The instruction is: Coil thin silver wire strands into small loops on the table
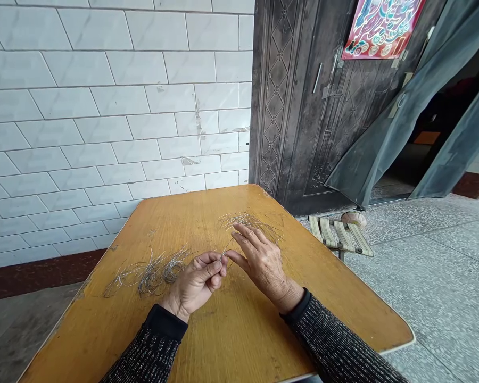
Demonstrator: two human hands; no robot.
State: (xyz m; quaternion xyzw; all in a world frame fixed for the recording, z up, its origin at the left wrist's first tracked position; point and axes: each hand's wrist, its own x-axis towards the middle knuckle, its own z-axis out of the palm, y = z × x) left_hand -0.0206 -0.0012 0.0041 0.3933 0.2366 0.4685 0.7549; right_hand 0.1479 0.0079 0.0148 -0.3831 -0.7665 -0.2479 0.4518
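Note:
My left hand (197,282) is closed, its thumb and forefinger pinching a thin wire (224,251) whose short end sticks up past the fingertips. My right hand (261,263) is held just to the right, fingers stretched out and apart. Its thumb tip reaches the wire beside my left fingertips; whether it presses on it I cannot tell. Left of my left hand lie coiled bundles of thin grey wire (149,276) on the wooden table (231,340). Beyond my right hand is a loose spread of straighter wires (243,218), partly hidden by the fingers.
A white tiled wall (115,96) stands behind the table, with a dark carved door (287,106) to its right. A low stool with striped webbing (339,234) is on the speckled floor right of the table. A grey-green curtain (399,122) hangs over the doorway.

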